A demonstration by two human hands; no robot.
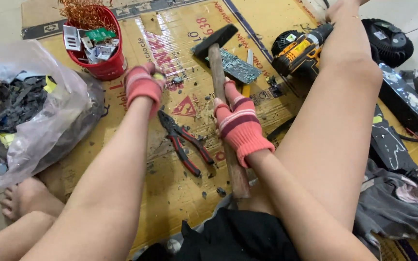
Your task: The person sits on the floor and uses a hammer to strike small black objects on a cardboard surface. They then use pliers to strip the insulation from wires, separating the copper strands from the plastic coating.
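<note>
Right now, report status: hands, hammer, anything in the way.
Right hand gripping hammer by its wooden handle. Left hand closed on a small piece, raised over cardboard. Pliers lie between hands; circuit board beside hammer head.

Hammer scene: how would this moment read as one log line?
right hand: grips hammer handle | left hand: small yellow piece, raised | pliers: on cardboard | red bucket: scrap

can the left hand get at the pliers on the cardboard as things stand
Probably yes: the pliers lie uncovered on the cardboard, just below the left hand, with nothing between them. That hand seems to pinch something small, which could hinder a grip.
</note>
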